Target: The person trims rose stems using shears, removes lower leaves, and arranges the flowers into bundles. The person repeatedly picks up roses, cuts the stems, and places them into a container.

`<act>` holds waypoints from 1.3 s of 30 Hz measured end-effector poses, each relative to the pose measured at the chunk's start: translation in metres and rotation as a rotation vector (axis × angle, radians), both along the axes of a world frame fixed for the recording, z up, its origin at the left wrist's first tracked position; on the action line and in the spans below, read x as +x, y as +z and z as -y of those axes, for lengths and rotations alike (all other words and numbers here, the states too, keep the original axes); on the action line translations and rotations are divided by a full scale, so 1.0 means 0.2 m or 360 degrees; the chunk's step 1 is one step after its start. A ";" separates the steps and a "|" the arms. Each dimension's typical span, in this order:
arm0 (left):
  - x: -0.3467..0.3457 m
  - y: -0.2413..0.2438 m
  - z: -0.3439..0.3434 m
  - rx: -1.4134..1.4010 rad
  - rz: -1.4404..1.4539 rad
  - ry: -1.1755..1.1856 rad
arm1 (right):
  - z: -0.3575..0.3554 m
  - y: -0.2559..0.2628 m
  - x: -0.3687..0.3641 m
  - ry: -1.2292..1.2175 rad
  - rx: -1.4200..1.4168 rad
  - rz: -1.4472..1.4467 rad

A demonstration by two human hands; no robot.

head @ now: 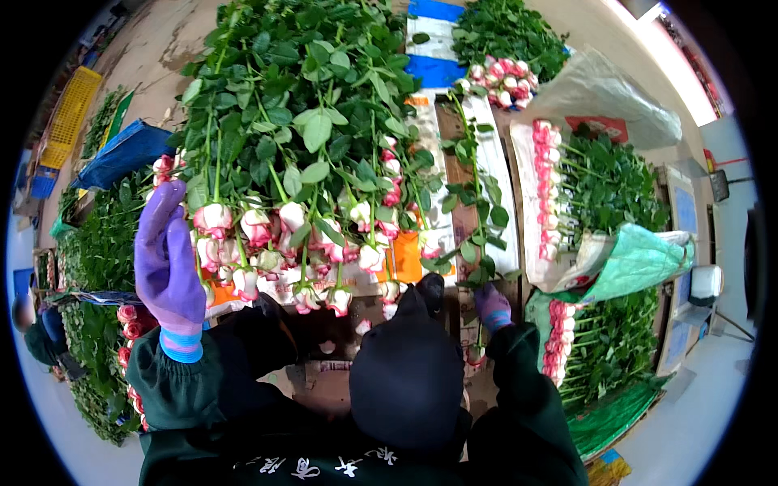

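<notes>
My left hand (170,267), in a purple glove with a blue cuff, is raised at the left edge of a large heap of white-and-pink roses (292,225). Its fingers point up and extend, with nothing seen in them. The heap's blooms face me and its leafy stems (304,91) run away from me. On the right, my right hand (493,308), gloved in the same way, is closed around a single rose stem (471,140). That rose's leaves stretch away beyond the hand, while its bloom (475,354) hangs below it. My right fingertips are partly hidden by leaves.
Wrapped rose bunches (547,188) lie to the right, by a green wrapping sheet (644,261). Another bunch (504,82) rests at the far end. Red-edged roses (130,322) and a blue sheet (124,155) are on the left. A person (42,334) is at far left.
</notes>
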State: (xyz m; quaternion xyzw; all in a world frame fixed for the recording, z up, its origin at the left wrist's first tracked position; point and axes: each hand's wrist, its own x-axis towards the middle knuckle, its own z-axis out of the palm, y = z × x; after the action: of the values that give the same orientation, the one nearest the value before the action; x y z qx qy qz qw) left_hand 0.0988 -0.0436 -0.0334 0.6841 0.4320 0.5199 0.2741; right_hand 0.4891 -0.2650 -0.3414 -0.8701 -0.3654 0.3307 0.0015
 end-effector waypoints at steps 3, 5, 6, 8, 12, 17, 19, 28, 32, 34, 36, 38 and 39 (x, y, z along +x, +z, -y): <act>0.00 -0.01 0.00 0.0002 0.0002 -0.0053 | 0.00 0.00 0.02 -0.0009 0.0093 0.0001; -0.02 -0.02 -0.01 0.0010 -0.0061 -0.0032 | 0.07 -0.09 0.08 0.0073 0.0097 -0.0055; -0.02 -0.03 -0.01 0.0007 0.0036 -0.0017 | 0.07 -0.09 0.08 -0.0010 0.0085 -0.0193; 0.00 -0.01 0.01 -0.0036 -0.0025 -0.0028 | 0.06 -0.02 0.08 -0.0164 0.0024 -0.0380; -0.03 -0.04 -0.01 -0.0055 -0.0081 -0.0042 | 0.10 -0.01 0.10 -0.0228 -0.0102 -0.0465; -0.01 -0.03 -0.01 -0.0069 -0.0046 -0.0045 | 0.13 -0.01 0.12 -0.0184 -0.0055 -0.0365; 0.00 -0.04 -0.01 -0.0064 -0.0062 -0.0105 | 0.03 0.01 0.11 -0.0308 -0.0034 -0.0510; 0.01 -0.06 0.00 -0.0012 -0.0104 -0.0159 | 0.07 -0.21 0.15 -0.0544 -0.0009 -0.0688; 0.06 -0.06 0.07 0.0043 -0.0181 -0.0110 | 0.16 0.05 0.00 -0.0184 0.0274 -0.0238; 0.08 -0.03 0.14 0.0001 -0.0080 -0.0224 | 0.36 0.10 -0.03 -0.0221 0.0488 -0.0371; 0.11 -0.02 0.20 0.0266 -0.0318 -0.0374 | 0.48 0.53 -0.10 0.0052 0.0314 0.0091; 0.12 0.01 0.30 -0.0129 -0.0050 -0.0642 | 0.58 0.59 0.14 -0.0737 0.0613 -0.0867; 0.11 0.08 0.36 0.0042 -0.0223 -0.0591 | 0.48 0.70 0.11 -0.0852 0.0737 -0.0988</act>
State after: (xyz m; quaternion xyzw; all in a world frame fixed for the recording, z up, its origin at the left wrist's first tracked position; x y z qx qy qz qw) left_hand 0.1198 -0.1148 -0.0180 0.7900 0.3096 0.4172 0.3254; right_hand 0.5113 -0.3618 -0.2017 -0.7704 -0.1746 0.4732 0.3899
